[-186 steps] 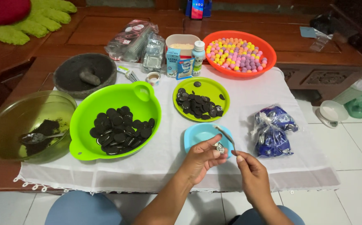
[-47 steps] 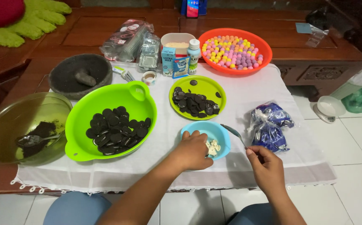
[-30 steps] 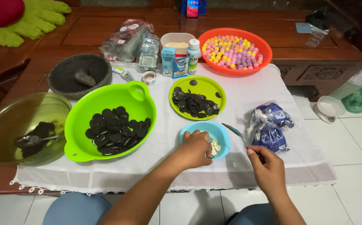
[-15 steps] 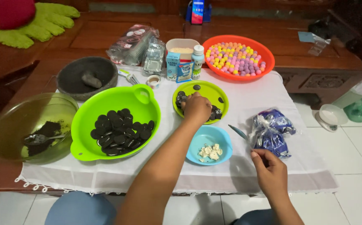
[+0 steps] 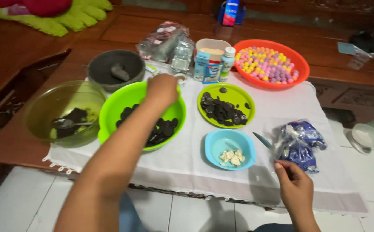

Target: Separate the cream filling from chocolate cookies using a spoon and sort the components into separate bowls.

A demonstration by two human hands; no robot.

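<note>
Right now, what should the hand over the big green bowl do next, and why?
Probably dip down and pick one dark cookie. The left hand is over the far rim of the big green bowl of dark cookies, and the right hand waits by the blue-handled knife and small blue bowl.

The near edge of the table (image 5: 187, 172) is left bare between the green bowl (image 5: 109, 116) and the blue bowl (image 5: 212, 146), so a way in is offered there. The far edge is blocked by a mortar (image 5: 105, 68), cartons (image 5: 206, 68) and an orange basket (image 5: 294, 64). The left edge is closed off by an olive bowl (image 5: 40, 111). Toward the right edge, room is taken by a blue bag (image 5: 301, 144). Space above the green bowl is filled by the left hand (image 5: 162, 89).
</note>
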